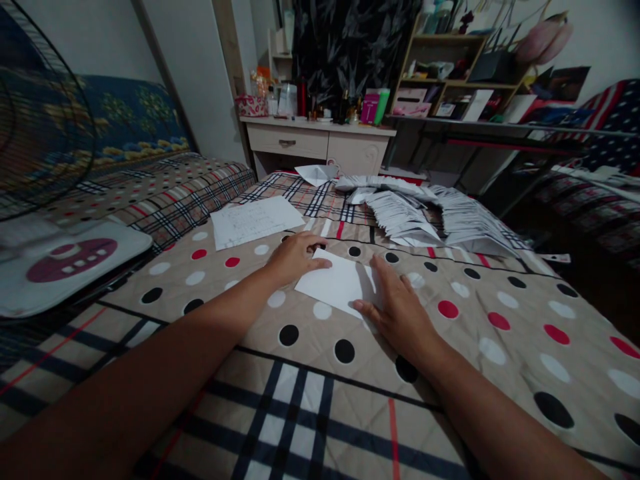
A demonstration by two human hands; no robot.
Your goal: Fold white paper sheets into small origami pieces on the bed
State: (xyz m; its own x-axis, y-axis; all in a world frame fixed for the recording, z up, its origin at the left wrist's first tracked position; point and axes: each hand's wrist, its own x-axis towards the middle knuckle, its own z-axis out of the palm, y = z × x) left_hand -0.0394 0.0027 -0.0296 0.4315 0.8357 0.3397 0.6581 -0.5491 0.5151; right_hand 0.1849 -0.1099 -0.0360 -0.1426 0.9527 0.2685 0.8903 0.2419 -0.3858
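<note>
A folded white paper [336, 283] lies flat on the dotted quilt [470, 347] in front of me. My left hand [295, 257] rests on its far left corner with fingers bent and pressed down. My right hand [400, 310] lies flat on the paper's right edge, fingers stretched out and thumb along the near edge. Neither hand lifts the paper.
Long rows of stacked folded papers [430, 213] lie beyond the hands. A written sheet [253, 221] sits at the left, a folded paper shape [316, 173] farther back. A fan base [65, 263] stands on the left, a dresser [320, 143] and shelves [450, 73] behind.
</note>
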